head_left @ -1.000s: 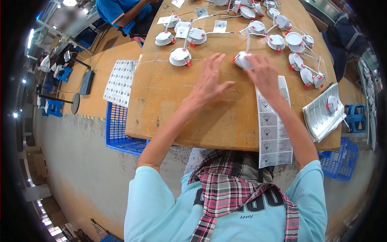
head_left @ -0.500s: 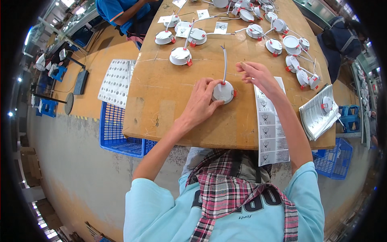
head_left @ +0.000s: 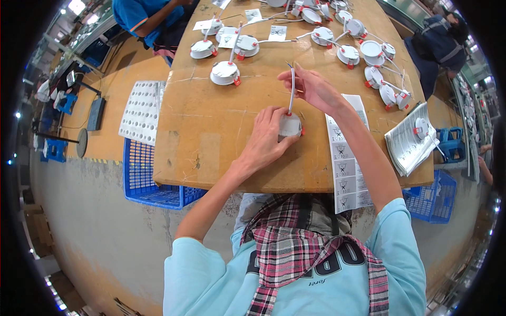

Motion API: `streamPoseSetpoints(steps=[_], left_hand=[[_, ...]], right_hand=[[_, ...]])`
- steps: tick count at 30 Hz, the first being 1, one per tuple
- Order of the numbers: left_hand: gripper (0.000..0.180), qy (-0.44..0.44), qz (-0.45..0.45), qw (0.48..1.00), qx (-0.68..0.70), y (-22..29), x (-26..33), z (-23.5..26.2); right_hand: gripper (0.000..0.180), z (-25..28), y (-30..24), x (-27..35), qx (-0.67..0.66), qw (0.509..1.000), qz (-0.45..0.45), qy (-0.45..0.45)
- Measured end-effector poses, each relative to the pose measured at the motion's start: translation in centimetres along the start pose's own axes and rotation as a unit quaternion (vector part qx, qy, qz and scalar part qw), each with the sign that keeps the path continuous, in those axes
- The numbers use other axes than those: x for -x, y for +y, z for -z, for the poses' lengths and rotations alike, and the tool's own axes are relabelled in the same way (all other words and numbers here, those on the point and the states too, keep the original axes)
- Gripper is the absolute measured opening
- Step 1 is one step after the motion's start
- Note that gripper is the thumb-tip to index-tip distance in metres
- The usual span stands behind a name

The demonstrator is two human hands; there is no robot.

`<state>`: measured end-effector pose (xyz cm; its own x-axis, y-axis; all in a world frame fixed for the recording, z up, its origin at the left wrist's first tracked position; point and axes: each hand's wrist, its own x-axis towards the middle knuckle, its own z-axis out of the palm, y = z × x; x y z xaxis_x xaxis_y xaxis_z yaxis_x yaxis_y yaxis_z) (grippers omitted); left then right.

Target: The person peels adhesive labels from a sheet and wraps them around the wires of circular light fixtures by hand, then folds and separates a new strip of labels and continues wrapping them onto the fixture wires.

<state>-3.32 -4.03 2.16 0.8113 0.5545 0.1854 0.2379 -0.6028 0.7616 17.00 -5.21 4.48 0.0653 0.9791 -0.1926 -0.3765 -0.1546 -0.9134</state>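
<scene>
A round white downlight (head_left: 290,126) with red clips rests on the cardboard-covered table (head_left: 221,116). My left hand (head_left: 263,138) is closed around its left side, thumb at the near edge and fingers at the far edge. A white cable (head_left: 292,96) stands up from the downlight, bare wire ends at its top. My right hand (head_left: 315,90) is at the cable's upper part, its fingers apart and reaching behind the cable. No grip on the cable shows. Beneath my right forearm lies a sheet of printed labels (head_left: 342,167), its lower end hanging over the table's front edge.
More downlights (head_left: 225,72) with cables lie along the far side. A stack of leaflets (head_left: 406,145) with a downlight on top is at the right. Blue crates (head_left: 150,196) stand below both sides. A person in blue (head_left: 147,18) is at far left, another (head_left: 437,45) at far right.
My right hand has moved left and slightly away from me, from beside the cable to its upper part. My left hand stays on the downlight. The whole view has shifted slightly.
</scene>
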Motion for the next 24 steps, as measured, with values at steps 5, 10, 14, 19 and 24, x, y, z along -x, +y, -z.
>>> streamPoseSetpoints(steps=[5, 10, 14, 19, 24], left_hand=[[0.054, -0.023, -0.010, 0.999, 0.047, -0.2, 0.9, 0.4], [0.055, -0.031, -0.036, 0.999, -0.002, -0.1, 1.4, 0.4], [0.055, -0.023, -0.031, 0.999, -0.037, 0.1, 1.0, 0.2], [0.058, -0.060, -0.037, 0.997, -0.035, -0.2, 0.4, 1.1], [0.064, 0.050, -0.077, 0.987, -0.135, 2.2, 0.6, 0.6]], right_hand=[[0.031, 1.8, 0.4, -0.1, -0.089, 0.994, 0.035, -0.043], [0.025, 2.4, 1.1, 0.1, -0.063, 0.994, 0.091, 0.016], [0.029, 0.7, 0.7, 0.6, 0.188, 0.960, 0.118, 0.171], [0.030, 2.4, -1.0, 1.8, 0.190, 0.957, 0.119, 0.184], [0.030, 5.1, -1.3, 8.0, 0.353, 0.867, 0.227, 0.266]])
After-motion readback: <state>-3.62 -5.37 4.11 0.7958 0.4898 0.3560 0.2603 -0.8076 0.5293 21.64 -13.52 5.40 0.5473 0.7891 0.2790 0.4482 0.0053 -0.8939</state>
